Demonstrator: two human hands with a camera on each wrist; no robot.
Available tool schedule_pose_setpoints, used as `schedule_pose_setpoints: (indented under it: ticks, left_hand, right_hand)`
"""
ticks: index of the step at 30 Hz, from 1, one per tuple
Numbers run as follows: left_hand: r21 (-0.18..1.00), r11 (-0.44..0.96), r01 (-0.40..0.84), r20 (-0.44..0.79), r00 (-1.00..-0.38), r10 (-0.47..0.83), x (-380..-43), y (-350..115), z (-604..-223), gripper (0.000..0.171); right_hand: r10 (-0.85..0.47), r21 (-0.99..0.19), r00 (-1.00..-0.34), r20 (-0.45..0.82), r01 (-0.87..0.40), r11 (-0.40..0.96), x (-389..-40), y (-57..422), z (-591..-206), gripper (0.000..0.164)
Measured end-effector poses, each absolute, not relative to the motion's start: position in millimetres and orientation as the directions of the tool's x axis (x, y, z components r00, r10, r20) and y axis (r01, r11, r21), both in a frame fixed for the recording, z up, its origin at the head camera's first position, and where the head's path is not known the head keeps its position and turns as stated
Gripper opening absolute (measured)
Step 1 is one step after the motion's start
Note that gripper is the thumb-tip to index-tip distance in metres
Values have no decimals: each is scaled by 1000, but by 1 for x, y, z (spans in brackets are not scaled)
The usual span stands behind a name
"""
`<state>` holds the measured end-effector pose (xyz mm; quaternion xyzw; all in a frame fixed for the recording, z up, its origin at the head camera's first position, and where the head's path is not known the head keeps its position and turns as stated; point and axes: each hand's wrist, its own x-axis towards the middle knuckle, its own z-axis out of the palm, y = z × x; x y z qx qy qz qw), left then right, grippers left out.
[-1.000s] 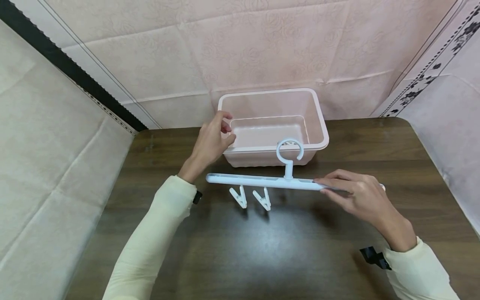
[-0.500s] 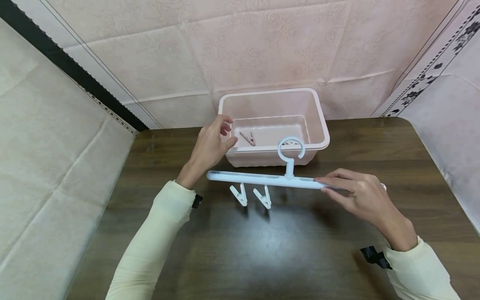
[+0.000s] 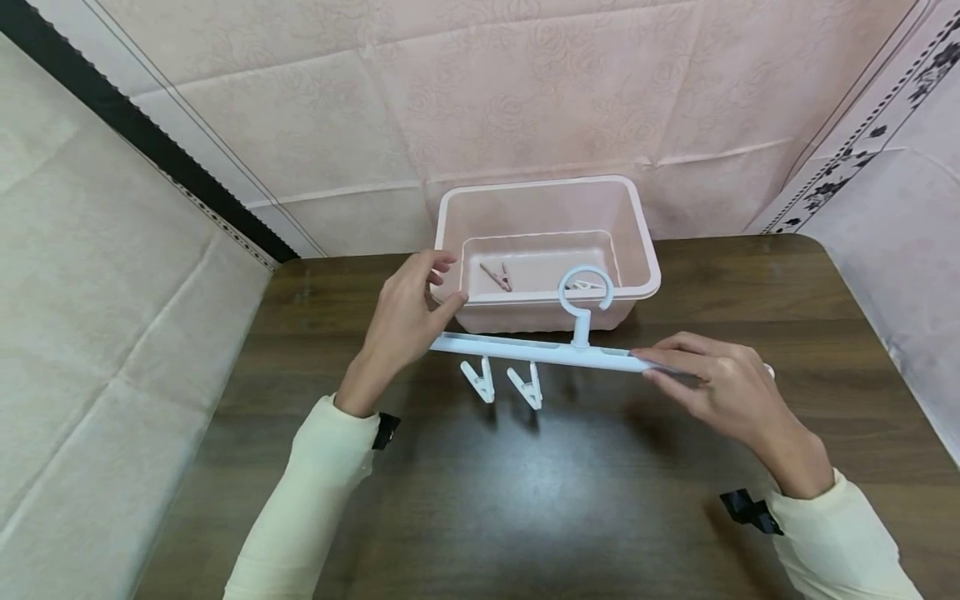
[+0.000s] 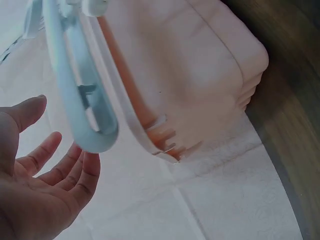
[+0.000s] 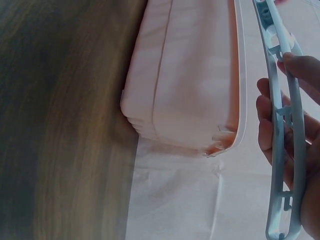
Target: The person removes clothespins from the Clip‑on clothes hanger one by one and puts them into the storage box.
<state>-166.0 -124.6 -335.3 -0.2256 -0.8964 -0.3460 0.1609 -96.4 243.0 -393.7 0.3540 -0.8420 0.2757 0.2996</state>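
Note:
A pale blue plastic hanger with a round hook is held level above the table. My right hand grips its right part, thumb on one side and fingers on the other, as the right wrist view confirms. Two white clothespins hang from the bar's left half. At the bar's left end is my left hand, its thumb and fingers spread and loosely bent. In the left wrist view these fingers lie close by the hanger's rounded tip, with nothing held; whether they touch it I cannot tell.
Behind the hanger stands a pink plastic basin. In it lie a pinkish clothespin and some white pieces partly hidden behind the hook. The dark wooden table meets a cloth-covered wall at the back.
My left hand has drawn back from over the basin's left rim, down and left to the hanger's end. The pinkish clothespin has come into view inside the basin. The hanger has risen slightly.

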Motion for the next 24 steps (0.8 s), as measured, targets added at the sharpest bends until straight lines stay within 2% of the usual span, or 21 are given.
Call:
schedule_pose_setpoints:
  ticks: [17, 24]
  left_hand:
    - [514, 644, 567, 554, -792, 255, -123, -134, -343, 45]
    - [600, 569, 562, 572, -799, 187, -100, -138, -351, 43]
  right_hand:
    - [-425, -233, -559, 712, -759, 608, -97, 241, -385, 44]
    - [-436, -229, -545, 716, -773, 591, -98, 240, -381, 43]
